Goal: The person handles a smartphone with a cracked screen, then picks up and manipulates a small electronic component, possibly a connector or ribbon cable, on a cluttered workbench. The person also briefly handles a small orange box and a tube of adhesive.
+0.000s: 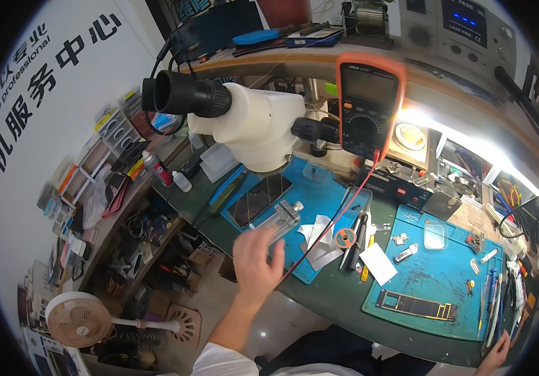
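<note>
My left hand is raised over the near edge of the bench, thumb apart from the fingers and nothing visible in it. Just beyond its fingertips a metal clamp-like holder lies on the left blue mat. A dark phone-shaped panel rests behind that holder, under the white microscope. At the lower right rim my right hand shows in part by the bench edge, fingers stretched, close to several tweezers and thin tools. A long narrow circuit board lies on the right blue mat.
An orange multimeter hangs above the bench, its red lead running down. White papers, an orange spool and black-handled tools lie between the mats. A fan stands at lower left, below cluttered shelves.
</note>
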A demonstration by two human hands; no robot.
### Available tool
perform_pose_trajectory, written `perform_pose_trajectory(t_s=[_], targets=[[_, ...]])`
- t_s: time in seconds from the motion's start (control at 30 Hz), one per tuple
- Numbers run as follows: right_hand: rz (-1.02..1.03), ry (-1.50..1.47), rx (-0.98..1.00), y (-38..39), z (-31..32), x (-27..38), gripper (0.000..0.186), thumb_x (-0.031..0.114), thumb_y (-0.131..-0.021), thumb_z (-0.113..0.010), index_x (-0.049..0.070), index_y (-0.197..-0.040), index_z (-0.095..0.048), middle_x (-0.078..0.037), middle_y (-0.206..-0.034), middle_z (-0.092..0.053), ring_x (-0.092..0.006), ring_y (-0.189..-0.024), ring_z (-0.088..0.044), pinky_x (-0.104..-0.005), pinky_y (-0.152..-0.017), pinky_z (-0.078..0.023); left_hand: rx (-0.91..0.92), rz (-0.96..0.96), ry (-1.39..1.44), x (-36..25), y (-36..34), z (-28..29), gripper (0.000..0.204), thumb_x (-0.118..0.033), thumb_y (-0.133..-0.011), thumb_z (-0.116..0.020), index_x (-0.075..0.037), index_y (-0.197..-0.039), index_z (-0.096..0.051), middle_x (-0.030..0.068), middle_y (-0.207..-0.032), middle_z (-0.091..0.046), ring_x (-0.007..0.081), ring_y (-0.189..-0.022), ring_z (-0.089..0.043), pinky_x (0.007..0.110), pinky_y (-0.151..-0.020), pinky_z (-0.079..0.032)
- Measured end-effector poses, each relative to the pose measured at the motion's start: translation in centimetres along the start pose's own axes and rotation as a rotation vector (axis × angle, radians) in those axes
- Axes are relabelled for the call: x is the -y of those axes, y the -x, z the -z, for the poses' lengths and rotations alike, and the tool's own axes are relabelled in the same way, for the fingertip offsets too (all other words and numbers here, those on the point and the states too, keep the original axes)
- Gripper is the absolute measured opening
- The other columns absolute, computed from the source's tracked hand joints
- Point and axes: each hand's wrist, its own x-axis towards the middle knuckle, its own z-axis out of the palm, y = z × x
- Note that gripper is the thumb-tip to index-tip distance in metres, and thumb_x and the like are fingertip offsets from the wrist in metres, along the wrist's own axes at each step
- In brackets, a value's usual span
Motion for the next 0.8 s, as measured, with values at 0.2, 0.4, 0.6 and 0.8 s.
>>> perform_pose_trajectory(t_s=[0.2, 0.4, 0.6, 0.8], targets=[[-0.014, -0.062, 0.004, 0.2, -0.2, -0.1, 0.023, 0.023, -0.098, -0.067, 0.005, -0.106, -0.078, -0.015, -0.100, -0.077, -0.0285, -0.089, -0.072, -0.0378, -0.081, -0.055, 0.185, 0.399, 0.007, 1.6, 1.4, -0.1, 0.069, -0.016, -0.083, -0.081, -0.003, -0.142, -0.049, 0.0227, -0.138, -0.052, 0.0415, -0.122, -0.055, 0.048, -0.100, -0.046], [0.042, -0.055, -0.030, 0.1, -0.2, -0.4, 0.023, 0.024, -0.099, -0.068, 0.004, -0.104, -0.078, -0.014, -0.096, -0.077, -0.0278, -0.084, -0.072, -0.0369, -0.077, -0.056, 0.173, 0.518, 0.133, 1.0, 1.2, -0.1, 0.067, -0.016, -0.078, -0.085, -0.004, -0.137, -0.054, 0.0209, -0.130, -0.058, 0.0398, -0.118, -0.058, 0.045, -0.097, -0.050], [0.026, -0.020, -0.039, -0.1, -0.4, 0.0, 0.024, 0.026, -0.097, -0.070, 0.005, -0.103, -0.079, -0.014, -0.095, -0.077, -0.0287, -0.083, -0.072, -0.0375, -0.076, -0.056, 0.202, 0.464, 0.227, -0.5, 1.2, -1.7, 0.069, -0.018, -0.076, -0.087, -0.003, -0.135, -0.056, 0.0207, -0.127, -0.059, 0.0385, -0.115, -0.059, 0.045, -0.096, -0.050], [0.029, 0.009, -0.066, 0.0, -1.0, -2.0, 0.023, 0.026, -0.096, -0.070, 0.005, -0.102, -0.079, -0.015, -0.096, -0.077, -0.0296, -0.082, -0.072, -0.0383, -0.075, -0.055, 0.192, 0.325, 0.200, -1.0, 0.8, -2.1, 0.067, -0.025, -0.083, -0.083, 0.000, -0.137, -0.053, 0.0211, -0.127, -0.058, 0.0393, -0.115, -0.058, 0.045, -0.097, -0.049]])
